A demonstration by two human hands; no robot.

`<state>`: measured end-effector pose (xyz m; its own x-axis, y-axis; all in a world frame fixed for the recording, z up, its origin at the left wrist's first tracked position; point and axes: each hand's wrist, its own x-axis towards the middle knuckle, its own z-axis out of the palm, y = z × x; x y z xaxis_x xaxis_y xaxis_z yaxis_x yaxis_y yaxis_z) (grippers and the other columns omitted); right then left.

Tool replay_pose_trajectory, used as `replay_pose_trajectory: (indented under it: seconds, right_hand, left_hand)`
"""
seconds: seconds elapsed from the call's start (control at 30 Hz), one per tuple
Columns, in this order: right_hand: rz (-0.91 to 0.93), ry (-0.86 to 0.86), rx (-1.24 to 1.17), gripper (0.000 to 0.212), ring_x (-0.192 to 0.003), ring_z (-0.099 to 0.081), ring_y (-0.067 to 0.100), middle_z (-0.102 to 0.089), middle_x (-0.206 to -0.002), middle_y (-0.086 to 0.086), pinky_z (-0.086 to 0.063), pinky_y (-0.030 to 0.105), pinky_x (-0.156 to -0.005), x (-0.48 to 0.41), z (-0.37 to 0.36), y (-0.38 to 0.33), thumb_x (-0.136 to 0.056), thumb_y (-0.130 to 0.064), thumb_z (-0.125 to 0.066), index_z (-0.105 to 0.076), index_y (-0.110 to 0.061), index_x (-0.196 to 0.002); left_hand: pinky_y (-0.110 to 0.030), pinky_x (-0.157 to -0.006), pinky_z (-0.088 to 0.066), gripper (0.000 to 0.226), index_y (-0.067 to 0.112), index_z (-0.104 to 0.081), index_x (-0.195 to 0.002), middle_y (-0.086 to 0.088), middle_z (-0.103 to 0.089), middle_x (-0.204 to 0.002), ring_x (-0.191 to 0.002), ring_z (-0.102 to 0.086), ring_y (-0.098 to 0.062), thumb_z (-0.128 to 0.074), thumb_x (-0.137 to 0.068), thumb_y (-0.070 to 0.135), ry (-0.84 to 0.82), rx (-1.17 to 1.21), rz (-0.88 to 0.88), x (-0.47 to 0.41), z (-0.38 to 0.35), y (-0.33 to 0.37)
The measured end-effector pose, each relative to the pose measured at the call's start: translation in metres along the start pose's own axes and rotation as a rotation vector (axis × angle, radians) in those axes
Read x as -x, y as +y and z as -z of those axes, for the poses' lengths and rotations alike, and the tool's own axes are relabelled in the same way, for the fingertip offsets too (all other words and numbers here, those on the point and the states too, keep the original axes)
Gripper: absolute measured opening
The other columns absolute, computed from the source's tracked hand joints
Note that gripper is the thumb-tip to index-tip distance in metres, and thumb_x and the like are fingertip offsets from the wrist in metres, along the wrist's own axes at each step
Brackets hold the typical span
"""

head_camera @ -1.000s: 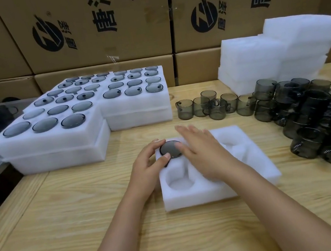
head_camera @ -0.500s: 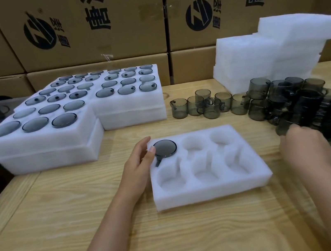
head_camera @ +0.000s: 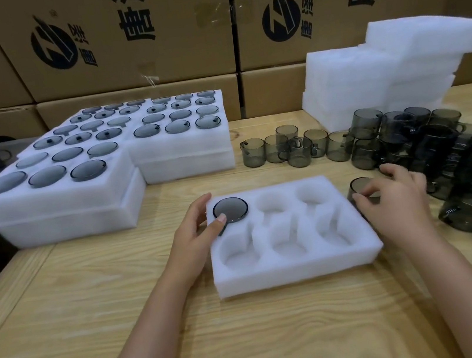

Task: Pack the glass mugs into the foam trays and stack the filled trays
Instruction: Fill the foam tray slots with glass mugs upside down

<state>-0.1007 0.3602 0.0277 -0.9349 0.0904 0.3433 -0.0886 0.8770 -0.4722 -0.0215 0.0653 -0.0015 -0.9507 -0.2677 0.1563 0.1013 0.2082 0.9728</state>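
One glass mug [head_camera: 230,209] sits in the far-left pocket of the foam tray [head_camera: 298,268] on the surface [head_camera: 97,324]. The left hand [head_camera: 197,234] holds that corner, its thumb touching the mug. The right hand [head_camera: 396,203] curls round a second mug [head_camera: 358,187] just beside the tray's right edge, possibly lifted.

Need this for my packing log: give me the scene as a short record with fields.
tray in work: foam tray, six pockets, one filled
packed mug: back-left pocket, bottom up
left hand: holds the tray's back-left corner
right hand: grips a loose mug beside the tray's right edge
filled trays: stacked at left
spare mugs: heaped at right
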Motion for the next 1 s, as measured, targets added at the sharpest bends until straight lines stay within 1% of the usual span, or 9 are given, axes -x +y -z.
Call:
replay_pose_trajectory:
  seconds: [0.1, 0.2, 0.27, 0.33, 0.4, 0.47, 0.6, 0.7, 1.0]
  right_hand:
    - [-0.048, -0.083, -0.177, 0.018, -0.118, -0.045, 0.025, -0.059, -0.114, 0.006, -0.032, 0.030, -0.087, -0.003, 0.002, 0.002, -0.084, -0.020, -0.066, -0.060, -0.020, -0.067]
    - [-0.075, -0.011, -0.255, 0.017, -0.110, -0.051, 0.023, -0.062, -0.104, 0.005, -0.039, 0.032, -0.087, -0.004, 0.010, -0.001, -0.082, -0.024, -0.069, -0.063, -0.019, -0.067]
    - [-0.085, 0.130, -0.322, 0.013, -0.099, -0.053, 0.019, -0.062, -0.104, 0.007, -0.042, 0.033, -0.085, -0.006, 0.018, -0.010, -0.078, -0.029, -0.072, -0.065, -0.018, -0.079]
    - [-0.067, 0.234, -0.426, 0.028, -0.088, -0.052, 0.012, -0.061, -0.099, 0.001, -0.039, 0.027, -0.078, -0.007, 0.026, -0.027, -0.074, -0.035, -0.075, -0.064, -0.020, -0.095]
    - [-0.005, 0.153, -0.576, 0.041, -0.084, -0.055, 0.007, -0.060, -0.094, -0.009, -0.041, 0.022, -0.075, -0.008, 0.029, -0.050, -0.071, -0.037, -0.078, -0.062, -0.024, -0.107]
    - [0.055, -0.056, -0.656, 0.047, -0.087, -0.059, 0.009, -0.062, -0.095, -0.009, -0.046, 0.024, -0.079, -0.008, 0.023, -0.075, -0.070, -0.036, -0.079, -0.064, -0.022, -0.112]
    - [0.176, -0.258, -0.526, 0.053, -0.090, -0.056, 0.010, -0.063, -0.107, -0.004, -0.041, 0.021, -0.072, -0.007, 0.001, -0.104, -0.073, -0.041, -0.077, -0.063, -0.021, -0.119]
    - [0.207, -0.264, -0.472, 0.056, -0.097, -0.052, 0.011, -0.060, -0.110, -0.005, -0.038, 0.022, -0.076, -0.010, -0.005, -0.109, -0.074, -0.045, -0.075, -0.061, -0.020, -0.122]
    - [0.328, -0.359, -0.293, 0.058, -0.097, -0.051, 0.012, -0.058, -0.114, -0.004, -0.037, 0.023, -0.072, -0.010, -0.002, -0.107, -0.078, -0.048, -0.070, -0.058, -0.019, -0.127]
  left_hand:
    - [-0.038, -0.108, -0.039, 0.059, 0.045, -0.052, -0.119, 0.011, -0.056, -0.130, -0.125, -0.047, -0.005, -0.064, -0.062, 0.056, 0.001, 0.000, -0.004, 0.000, 0.000, 0.001]
    - [-0.036, -0.107, -0.039, 0.059, 0.044, -0.053, -0.119, 0.013, -0.057, -0.128, -0.122, -0.049, -0.001, -0.065, -0.062, 0.055, 0.001, -0.005, -0.005, -0.001, 0.001, 0.001]
    - [-0.036, -0.105, -0.041, 0.063, 0.040, -0.054, -0.121, 0.011, -0.059, -0.126, -0.118, -0.052, -0.002, -0.066, -0.061, 0.055, -0.002, 0.001, -0.008, -0.001, 0.001, 0.001]
    - [-0.035, -0.104, -0.042, 0.067, 0.036, -0.054, -0.124, 0.010, -0.060, -0.124, -0.115, -0.054, -0.001, -0.066, -0.060, 0.055, 0.002, 0.002, -0.012, -0.001, 0.001, 0.002]
    - [-0.034, -0.104, -0.042, 0.068, 0.035, -0.054, -0.124, 0.009, -0.060, -0.124, -0.116, -0.054, -0.001, -0.066, -0.060, 0.055, 0.006, -0.010, -0.013, 0.000, 0.001, 0.002]
    - [-0.036, -0.105, -0.042, 0.066, 0.035, -0.054, -0.125, 0.008, -0.059, -0.125, -0.118, -0.053, -0.005, -0.067, -0.062, 0.053, 0.006, -0.016, -0.006, -0.001, 0.002, 0.002]
    - [-0.043, -0.106, -0.041, 0.060, 0.035, -0.054, -0.125, 0.006, -0.060, -0.126, -0.121, -0.053, -0.012, -0.068, -0.068, 0.046, 0.006, -0.019, -0.004, 0.000, 0.002, 0.003]
    - [-0.045, -0.105, -0.041, 0.066, 0.034, -0.054, -0.124, 0.004, -0.060, -0.126, -0.121, -0.054, -0.015, -0.067, -0.062, 0.053, 0.006, -0.013, -0.010, 0.000, 0.001, 0.005]
    - [-0.045, -0.106, -0.041, 0.061, 0.034, -0.054, -0.123, 0.005, -0.061, -0.126, -0.122, -0.053, -0.014, -0.069, -0.065, 0.047, 0.003, 0.009, -0.013, -0.002, 0.001, 0.002]
